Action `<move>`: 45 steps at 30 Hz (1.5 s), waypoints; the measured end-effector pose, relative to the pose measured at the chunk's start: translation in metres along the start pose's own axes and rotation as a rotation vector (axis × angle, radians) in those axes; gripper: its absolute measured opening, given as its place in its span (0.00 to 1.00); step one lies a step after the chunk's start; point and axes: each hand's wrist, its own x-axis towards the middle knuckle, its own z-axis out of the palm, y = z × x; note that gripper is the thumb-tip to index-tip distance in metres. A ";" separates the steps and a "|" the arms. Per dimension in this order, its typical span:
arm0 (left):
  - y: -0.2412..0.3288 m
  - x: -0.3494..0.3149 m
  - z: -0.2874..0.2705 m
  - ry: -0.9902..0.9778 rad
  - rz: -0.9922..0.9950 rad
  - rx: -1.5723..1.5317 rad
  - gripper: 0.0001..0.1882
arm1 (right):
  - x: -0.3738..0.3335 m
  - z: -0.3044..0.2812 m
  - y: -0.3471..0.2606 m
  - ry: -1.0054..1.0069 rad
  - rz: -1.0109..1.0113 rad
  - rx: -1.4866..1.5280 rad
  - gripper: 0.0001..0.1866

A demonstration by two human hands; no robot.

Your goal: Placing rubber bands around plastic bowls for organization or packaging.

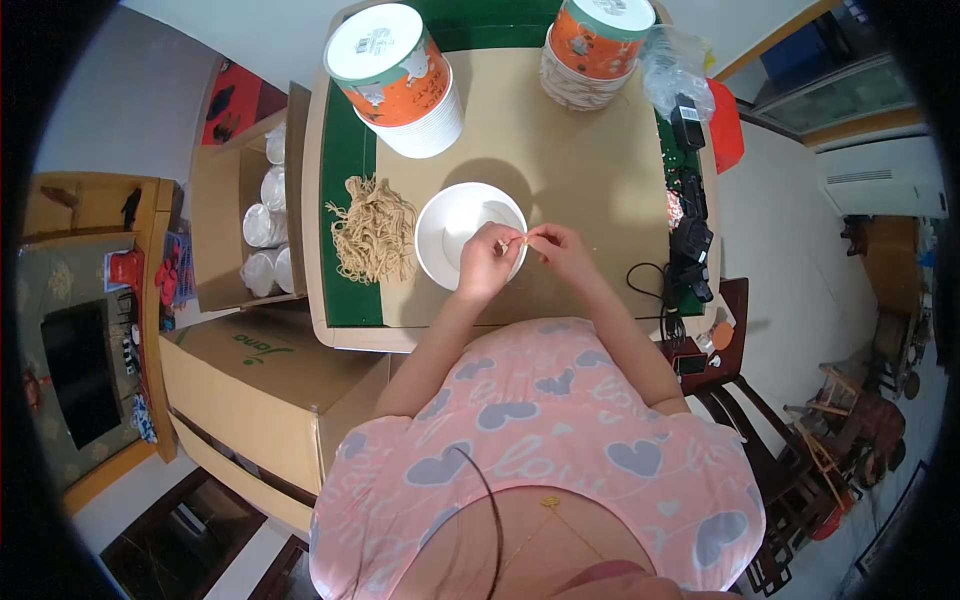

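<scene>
My left hand (486, 264) is over the right rim of a white paper tub (437, 232), its fingers closed in a pinch. Just right of the tub, my right hand (566, 254) pinches too, and its fingertips meet those of the left. A tiny pale-yellow bit shows between the fingertips, too small to name. To the left of the tub lies a tangled heap of tan cords (372, 232). The tub stands upright on the tan board that covers the table.
Orange-printed tubs (405, 75) stand stacked at the table's far left, with another stack (600, 45) at the far right. Black power adapters and cables (690, 240) line the right edge. A cardboard box (245, 200) with wrapped white items adjoins the table's left side.
</scene>
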 end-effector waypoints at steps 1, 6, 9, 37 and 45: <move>-0.001 0.000 0.001 0.013 -0.070 -0.051 0.05 | 0.000 0.001 -0.001 -0.008 0.062 0.071 0.09; 0.001 -0.005 0.000 0.028 0.021 0.021 0.03 | -0.004 0.004 -0.008 0.013 0.122 0.101 0.08; 0.009 -0.006 0.003 0.054 0.021 0.059 0.03 | 0.001 0.004 0.006 0.059 0.103 0.091 0.08; -0.043 0.000 -0.031 -0.029 -0.318 -0.370 0.05 | 0.007 0.053 -0.024 0.051 -0.534 -0.963 0.04; -0.054 -0.001 -0.029 -0.007 -0.243 -0.419 0.07 | 0.005 0.048 -0.023 -0.018 -0.289 -0.684 0.15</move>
